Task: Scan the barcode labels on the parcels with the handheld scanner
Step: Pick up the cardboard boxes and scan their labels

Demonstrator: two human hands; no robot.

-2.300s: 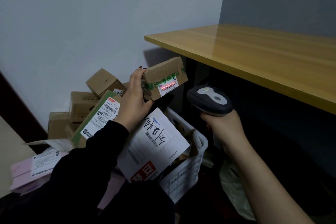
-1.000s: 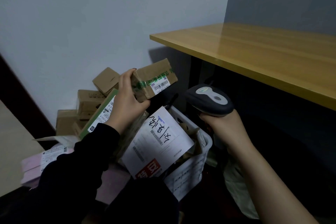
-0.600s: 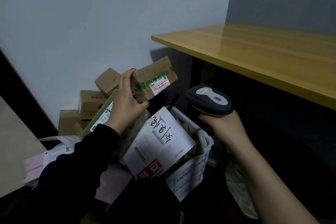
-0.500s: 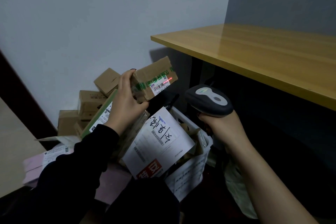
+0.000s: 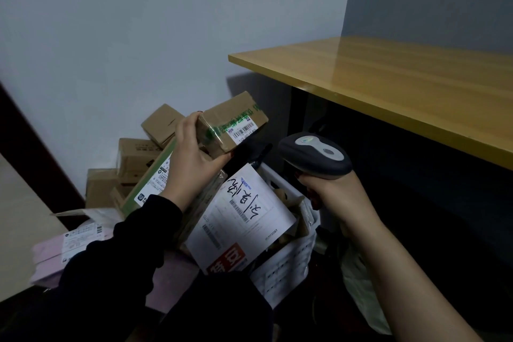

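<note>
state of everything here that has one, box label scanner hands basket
box: held up, tilted, taped shut
label: faces the scanner, no red beam on it
scanner: held, aimed toward the box
left hand: grips the box
right hand: grips the scanner
basket: upright, stuffed with parcels

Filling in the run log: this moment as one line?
left hand: holds small parcel, barcode label toward scanner | right hand: holds scanner | no red light on label
</note>
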